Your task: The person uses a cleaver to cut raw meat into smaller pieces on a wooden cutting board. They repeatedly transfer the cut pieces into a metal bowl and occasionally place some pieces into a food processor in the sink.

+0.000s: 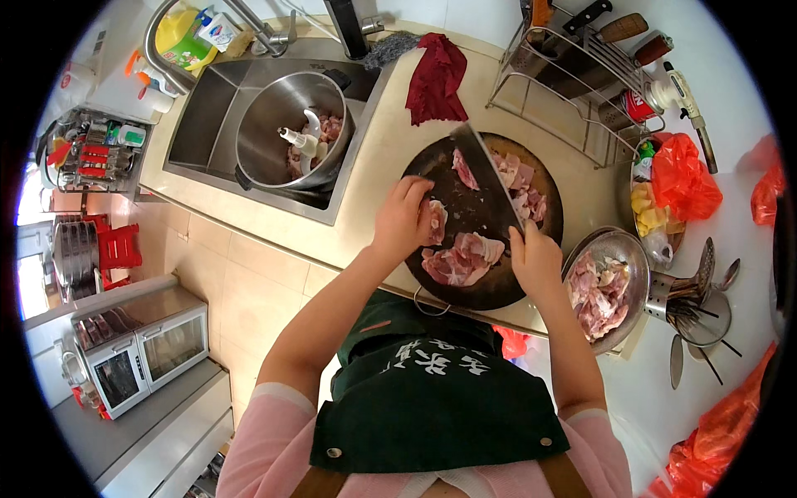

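Note:
A round dark chopping board [461,215] lies on the counter before me. My right hand [534,255] grips a cleaver [492,174], its broad blade pointing away across the board. My left hand [403,215] rests at the board's left edge, its fingers on a piece of raw meat [438,222]. A larger slab of raw meat [462,258] lies nearest me, and a small strip [464,170] sits just left of the blade. Cut chunks of meat [520,183] are heaped right of the cleaver, partly hidden by it.
Left, a steel pot with a blade shaft [297,134] and meat inside stands in the sink [205,137]. A red cloth [436,78] lies beyond the board. Right are a knife rack [560,93], a steel strainer of raw meat [601,292] and a utensil holder [661,297].

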`<act>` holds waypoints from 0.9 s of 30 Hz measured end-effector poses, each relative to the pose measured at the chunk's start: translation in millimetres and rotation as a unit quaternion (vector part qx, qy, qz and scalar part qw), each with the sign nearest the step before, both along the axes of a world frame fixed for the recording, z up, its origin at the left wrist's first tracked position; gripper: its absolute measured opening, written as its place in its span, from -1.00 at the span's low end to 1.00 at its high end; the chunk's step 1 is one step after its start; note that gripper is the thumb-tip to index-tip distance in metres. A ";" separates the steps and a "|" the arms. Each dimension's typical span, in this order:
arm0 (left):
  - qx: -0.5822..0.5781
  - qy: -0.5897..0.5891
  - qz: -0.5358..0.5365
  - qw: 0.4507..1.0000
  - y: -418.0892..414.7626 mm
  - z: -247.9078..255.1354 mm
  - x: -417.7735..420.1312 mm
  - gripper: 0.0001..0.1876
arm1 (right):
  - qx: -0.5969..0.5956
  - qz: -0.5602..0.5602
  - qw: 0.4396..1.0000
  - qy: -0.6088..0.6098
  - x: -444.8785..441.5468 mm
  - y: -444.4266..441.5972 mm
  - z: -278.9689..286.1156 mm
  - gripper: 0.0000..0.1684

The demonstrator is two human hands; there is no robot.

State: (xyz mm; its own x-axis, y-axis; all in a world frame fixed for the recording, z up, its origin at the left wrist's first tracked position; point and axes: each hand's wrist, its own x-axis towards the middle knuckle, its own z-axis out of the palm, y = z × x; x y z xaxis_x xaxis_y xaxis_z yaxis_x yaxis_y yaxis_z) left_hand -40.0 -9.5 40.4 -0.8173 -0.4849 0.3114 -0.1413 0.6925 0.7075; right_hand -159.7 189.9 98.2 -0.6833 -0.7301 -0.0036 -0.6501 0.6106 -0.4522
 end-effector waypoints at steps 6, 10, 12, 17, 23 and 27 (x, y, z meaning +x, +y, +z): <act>-0.110 -0.007 -0.140 0.984 -28.0 -16.7 -87.8 -0.64 | -0.033 -0.099 0.993 -0.047 -5.0 21.7 9.6 -0.71; -0.141 -0.165 -0.210 0.953 -31.3 -17.2 -100.6 -0.64 | 0.004 -0.125 0.987 -0.103 -1.3 39.6 0.1 -0.69; -0.155 -0.202 -0.199 0.946 -31.8 -13.7 -92.5 -0.67 | 0.008 -0.123 0.984 -0.131 3.3 40.3 1.7 -0.68; 0.071 -0.191 -0.098 0.974 -43.6 -25.1 -63.2 -0.78 | -0.018 -0.105 0.980 -0.170 2.4 43.0 -26.4 -0.67; 0.174 -0.136 -0.041 0.974 -24.3 -19.5 -69.1 -0.84 | 0.004 -0.127 0.979 -0.162 -8.3 43.9 -17.6 -0.68; -0.072 -0.030 -0.091 0.993 -16.8 -23.0 -66.9 -0.78 | -0.005 -0.080 0.992 -0.099 0.6 33.5 -4.3 -0.70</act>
